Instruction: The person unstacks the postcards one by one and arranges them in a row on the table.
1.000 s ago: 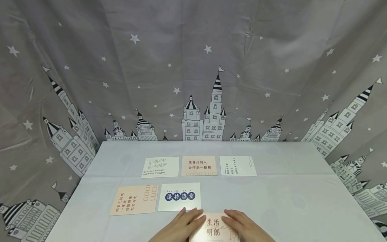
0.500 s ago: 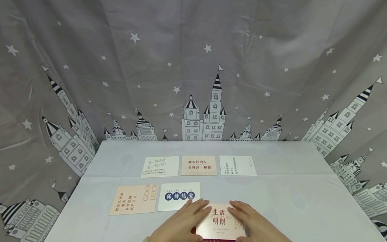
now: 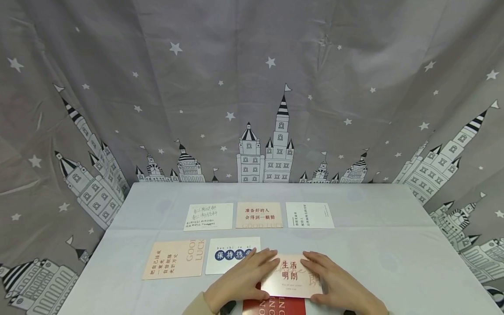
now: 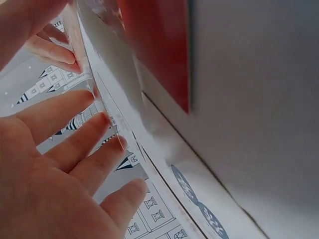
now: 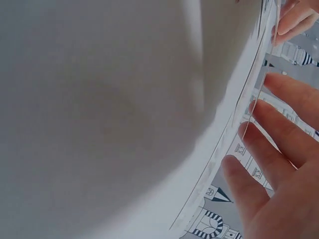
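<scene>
A pale pink postcard (image 3: 291, 288) with red lettering is held between both hands, just above the table in the head view. My left hand (image 3: 248, 273) grips its left edge, thumb low and fingers higher up. At the opposite edge my right hand (image 3: 334, 280) grips it the same way. Under its near side lies a red postcard (image 3: 275, 306) with pale letters, cut off by the frame. The wrist views show the held card almost edge-on, with fingertips (image 4: 119, 143) of the left hand and fingertips (image 5: 246, 128) of the right along its border.
A white card with blue circles (image 3: 232, 262) lies beside the left hand, partly covered by it. Left of that is a pink card (image 3: 173, 260). Behind, a handwritten card (image 3: 208, 216), a pink card (image 3: 260, 215) and a white card (image 3: 310, 215) form a row.
Both hands have moved the pink postcard forward and slightly right, away from the near edge. The red postcard beneath has come into view, and the left fingers now overlap the blue-circle card.
</scene>
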A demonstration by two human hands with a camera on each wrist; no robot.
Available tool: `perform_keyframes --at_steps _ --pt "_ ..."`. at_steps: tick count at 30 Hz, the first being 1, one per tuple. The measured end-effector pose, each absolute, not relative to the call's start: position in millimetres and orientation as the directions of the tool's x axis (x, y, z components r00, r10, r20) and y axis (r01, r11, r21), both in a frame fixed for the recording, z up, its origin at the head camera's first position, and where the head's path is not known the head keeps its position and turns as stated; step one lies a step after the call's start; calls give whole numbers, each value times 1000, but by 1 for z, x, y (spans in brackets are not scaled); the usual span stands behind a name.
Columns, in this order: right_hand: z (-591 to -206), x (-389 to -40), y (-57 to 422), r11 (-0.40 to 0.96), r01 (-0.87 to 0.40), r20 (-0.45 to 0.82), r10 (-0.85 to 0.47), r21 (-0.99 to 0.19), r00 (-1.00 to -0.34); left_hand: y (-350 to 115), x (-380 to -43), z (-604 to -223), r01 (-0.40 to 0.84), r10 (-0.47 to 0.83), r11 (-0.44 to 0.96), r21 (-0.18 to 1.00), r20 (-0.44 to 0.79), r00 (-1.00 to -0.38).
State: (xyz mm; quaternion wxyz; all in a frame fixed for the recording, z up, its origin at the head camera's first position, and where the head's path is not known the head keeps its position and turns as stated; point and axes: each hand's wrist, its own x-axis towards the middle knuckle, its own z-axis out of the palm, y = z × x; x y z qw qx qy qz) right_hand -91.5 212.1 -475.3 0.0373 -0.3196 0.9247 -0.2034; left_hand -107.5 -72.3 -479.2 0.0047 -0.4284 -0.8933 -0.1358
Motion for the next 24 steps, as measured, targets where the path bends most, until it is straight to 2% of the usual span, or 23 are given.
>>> perform_keyframes --at_steps 8,24 --pt "-480 -103 219 709 -592 91 -608 -383 -788 -64 -120 -480 754 758 607 252 102 -645" --pt "-478 -122 222 731 -542 32 -584 -415 -811 -56 -137 -481 726 739 641 252 53 -671"
